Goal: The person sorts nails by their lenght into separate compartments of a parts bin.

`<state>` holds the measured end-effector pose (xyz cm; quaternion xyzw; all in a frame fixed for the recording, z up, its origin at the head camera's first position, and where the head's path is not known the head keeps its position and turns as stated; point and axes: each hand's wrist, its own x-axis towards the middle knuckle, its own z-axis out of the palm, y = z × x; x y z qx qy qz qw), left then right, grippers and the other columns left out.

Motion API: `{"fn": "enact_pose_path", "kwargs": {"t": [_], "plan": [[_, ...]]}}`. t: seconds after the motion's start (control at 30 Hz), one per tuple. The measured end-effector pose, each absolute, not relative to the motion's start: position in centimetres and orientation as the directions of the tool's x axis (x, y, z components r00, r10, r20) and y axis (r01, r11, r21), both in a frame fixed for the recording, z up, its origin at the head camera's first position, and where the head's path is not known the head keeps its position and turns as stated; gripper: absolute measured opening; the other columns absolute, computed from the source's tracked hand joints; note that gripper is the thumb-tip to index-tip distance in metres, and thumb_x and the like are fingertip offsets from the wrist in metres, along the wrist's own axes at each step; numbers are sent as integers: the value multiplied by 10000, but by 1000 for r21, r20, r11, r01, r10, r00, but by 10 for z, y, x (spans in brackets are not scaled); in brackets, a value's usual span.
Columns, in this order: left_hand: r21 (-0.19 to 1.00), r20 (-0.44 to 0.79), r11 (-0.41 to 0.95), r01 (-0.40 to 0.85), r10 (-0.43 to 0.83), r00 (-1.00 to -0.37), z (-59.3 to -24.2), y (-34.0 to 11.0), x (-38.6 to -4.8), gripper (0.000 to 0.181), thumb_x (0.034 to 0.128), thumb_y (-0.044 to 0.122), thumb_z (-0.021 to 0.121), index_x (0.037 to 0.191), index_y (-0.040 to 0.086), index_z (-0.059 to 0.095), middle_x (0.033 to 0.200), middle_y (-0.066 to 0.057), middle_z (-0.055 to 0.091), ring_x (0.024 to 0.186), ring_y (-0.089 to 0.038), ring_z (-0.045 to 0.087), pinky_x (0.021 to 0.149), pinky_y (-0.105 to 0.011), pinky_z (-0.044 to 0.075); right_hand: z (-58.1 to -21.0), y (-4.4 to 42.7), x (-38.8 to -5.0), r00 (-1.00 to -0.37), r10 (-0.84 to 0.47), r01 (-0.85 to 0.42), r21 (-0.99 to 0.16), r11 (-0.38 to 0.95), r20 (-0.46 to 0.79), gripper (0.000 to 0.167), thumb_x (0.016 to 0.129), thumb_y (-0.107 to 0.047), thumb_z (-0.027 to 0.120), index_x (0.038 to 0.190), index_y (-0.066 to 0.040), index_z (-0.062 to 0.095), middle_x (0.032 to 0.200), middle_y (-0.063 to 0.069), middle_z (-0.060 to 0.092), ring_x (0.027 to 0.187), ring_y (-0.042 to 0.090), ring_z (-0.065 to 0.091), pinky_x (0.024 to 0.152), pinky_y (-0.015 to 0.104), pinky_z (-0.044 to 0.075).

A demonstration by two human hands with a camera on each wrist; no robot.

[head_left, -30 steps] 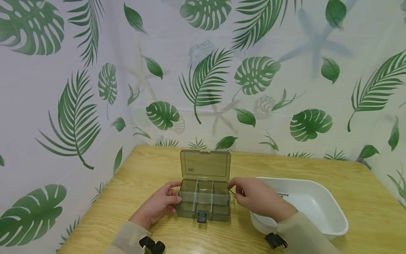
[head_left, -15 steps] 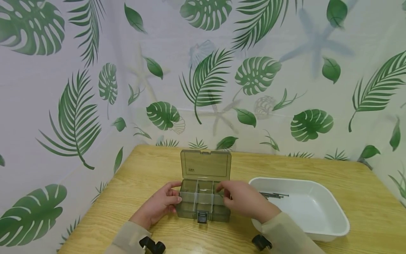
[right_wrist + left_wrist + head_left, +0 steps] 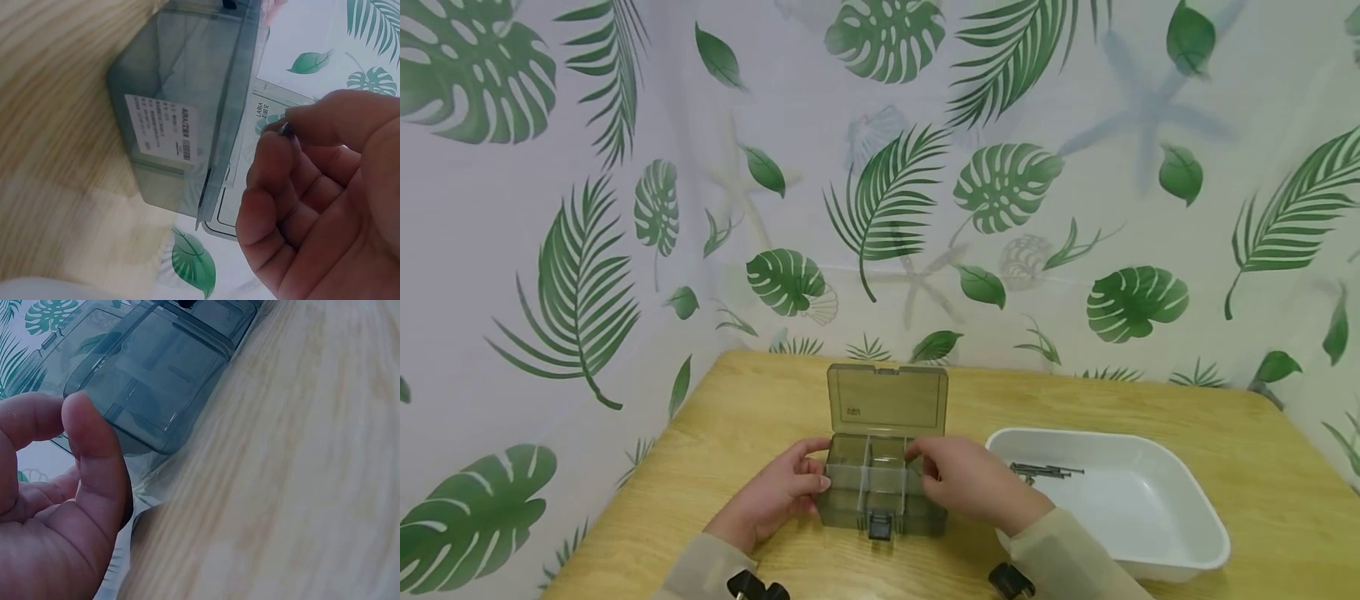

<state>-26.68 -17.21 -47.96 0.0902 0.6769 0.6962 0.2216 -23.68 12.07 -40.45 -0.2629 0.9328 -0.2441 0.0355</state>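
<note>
Right hand point(image 3: 976, 483) farther over box point(image 3: 882, 479)

From above, the head view is facing the far edge of the surface point(image 3: 760, 404); close in, both wrist views are sharing the box point(image 3: 844, 507) from opposite sides.

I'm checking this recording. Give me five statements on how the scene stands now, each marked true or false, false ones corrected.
1. The left hand grips the box. True.
2. The box is closed. False: its lid stands open.
3. The right hand pinches a small metal piece. True.
4. Thin dark rods lie in the white tray. True.
5. The tray stands on the box's left. False: it is on the right.
</note>
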Motion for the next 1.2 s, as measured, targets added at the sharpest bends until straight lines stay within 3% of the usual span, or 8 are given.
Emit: {"fn": "enact_pose_path", "kwargs": {"t": [0.27,0.5,0.93,1.2], "plan": [[981,-171,-7,-195,450,-877,-483,-173,-263,687,962,20,627,1557,31,284,941,-52,492,729,-150,482,601,-289,506,-404,124,-232,-855,-512,-485,-473,735,82,307,909,-70,650,1212,-106,684,752,-111,532,646,89,484,584,306,440],[979,-177,-11,-204,453,-874,-484,-175,-262,712,954,41,645,1563,37,275,947,-54,496,701,-146,468,598,-290,504,-401,140,-226,-888,-456,-422,-492,762,55,316,934,-106,677,1248,-135,679,795,-121,547,639,100,491,577,322,436],[982,-167,-2,-188,448,-878,-481,-175,-265,710,965,61,662,1566,51,286,952,-54,479,772,-165,493,603,-293,509,-403,213,-223,-928,-364,-358,-467,809,81,289,941,-161,689,1229,-164,676,902,-136,590,804,50,537,686,317,487],[982,-170,2,-188,444,-880,-482,-176,-266,690,972,41,645,1566,64,293,956,-57,479,761,-161,490,592,-290,511,-414,261,-224,-944,-326,-316,-402,859,45,351,900,-176,737,1240,-124,669,1102,-10,665,938,150,612,782,413,530]]}}
